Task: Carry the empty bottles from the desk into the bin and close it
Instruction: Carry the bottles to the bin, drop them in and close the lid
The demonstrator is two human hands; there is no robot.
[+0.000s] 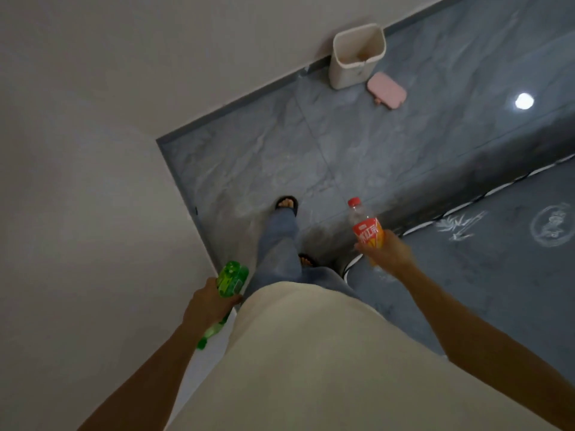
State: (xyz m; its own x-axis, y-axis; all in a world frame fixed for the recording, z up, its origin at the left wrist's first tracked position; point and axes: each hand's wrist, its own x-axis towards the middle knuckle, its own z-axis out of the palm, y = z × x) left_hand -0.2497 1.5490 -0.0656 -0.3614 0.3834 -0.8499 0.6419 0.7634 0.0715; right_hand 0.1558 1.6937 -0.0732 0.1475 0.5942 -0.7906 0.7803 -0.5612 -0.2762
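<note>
My left hand grips a green plastic bottle held upside down, its cap pointing back toward me. My right hand holds a clear bottle with a red cap and a red-orange label, upright. Far ahead, a cream bin stands open against the wall's baseboard. Its pink lid lies flat on the floor just right of the bin. A small orange-brown item shows inside the bin.
I stand on grey marbled floor tiles, my feet in dark sandals. A white wall corner juts out on my left. A dark rug with white drawings covers the floor on my right. A lamp reflection glares on the tiles.
</note>
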